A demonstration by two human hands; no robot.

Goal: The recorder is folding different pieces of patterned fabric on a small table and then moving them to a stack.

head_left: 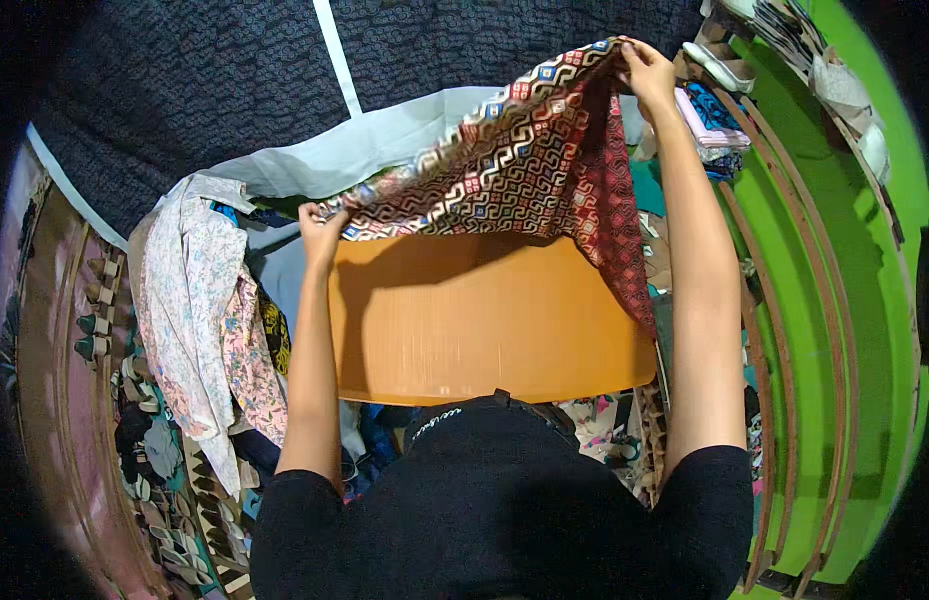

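Observation:
A patterned cloth [504, 180] in red, cream and black hangs stretched between my two hands over the far side of an orange-brown table [494, 320]. My left hand [322, 222] pinches its lower left end near the table's far left corner. Higher up, at the far right, my right hand [647, 78] grips the upper right corner. From there a darker red part of the cloth drops down past the table's right edge. Whether it is a garment or a plain length of fabric I cannot tell.
Light floral clothing [189, 300] is draped left of the table. A dark patterned curtain [214, 90] with white trim hangs behind. Folded cloths [712, 115] sit at the far right by a green wall [814, 350] with wooden strips. Several shoes [174, 550] stand at the lower left.

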